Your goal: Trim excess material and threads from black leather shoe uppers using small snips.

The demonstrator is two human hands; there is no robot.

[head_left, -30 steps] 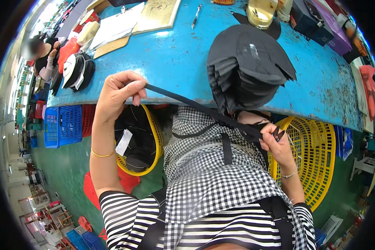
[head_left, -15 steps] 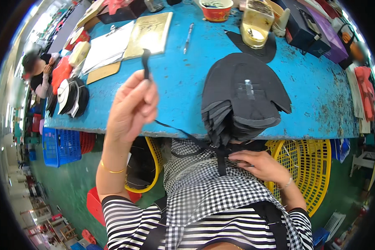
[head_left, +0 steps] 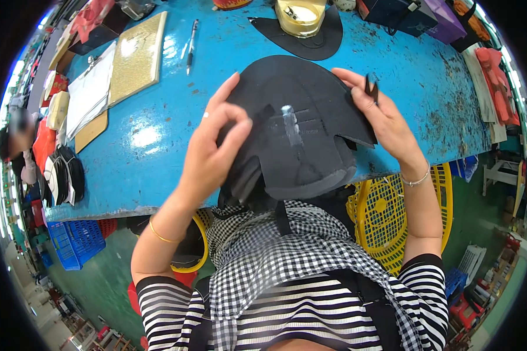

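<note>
A stack of black, rounded fabric-like pieces (head_left: 316, 99) lies at the table's near edge, with a shiny whitish streak on the top piece. My left hand (head_left: 216, 137) is at the stack's left side, thumb and forefinger pinched on a short black strip (head_left: 266, 112) that lies against the top piece. My right hand (head_left: 386, 120) is at the stack's right edge, fingers bent. Small dark snips (head_left: 371, 89) with pointed blades stick up from between its thumb and fingers; their handles are hidden in the hand.
On the blue table (head_left: 152, 169) are a pen (head_left: 191, 48), papers (head_left: 92, 88), a gold board (head_left: 137, 55) and a yellow glue container (head_left: 300, 22) on a black piece. Boxes stand at the back right. Yellow baskets (head_left: 445, 202) and a blue basket (head_left: 76, 243) sit below the edge.
My left hand has come down and right with the black strip onto the stack. My right hand has risen from my lap to the stack's right edge. The view has shifted right.
</note>
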